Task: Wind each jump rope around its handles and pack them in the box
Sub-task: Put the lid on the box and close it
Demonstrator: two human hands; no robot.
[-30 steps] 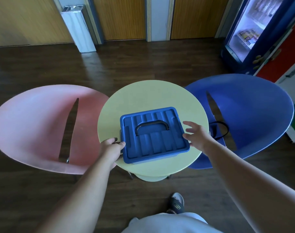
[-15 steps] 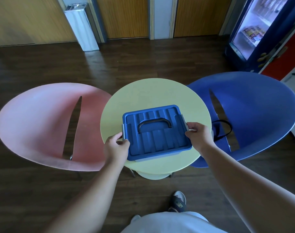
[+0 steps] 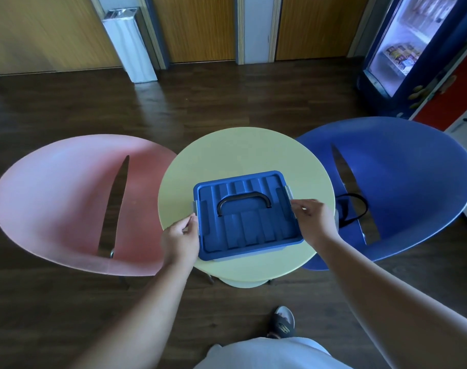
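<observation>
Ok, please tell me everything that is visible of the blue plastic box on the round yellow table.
The blue plastic box is closed by a ribbed lid with a dark arched handle lying flat. A grey latch sits on each side. It rests on the round yellow table, toward its near edge. The left hand and right hand touch it at the latches.

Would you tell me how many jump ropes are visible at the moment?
1: a black rope lies on the blue chair, right of the table, whose edge partly hides it. Others may be inside the closed box.
</observation>
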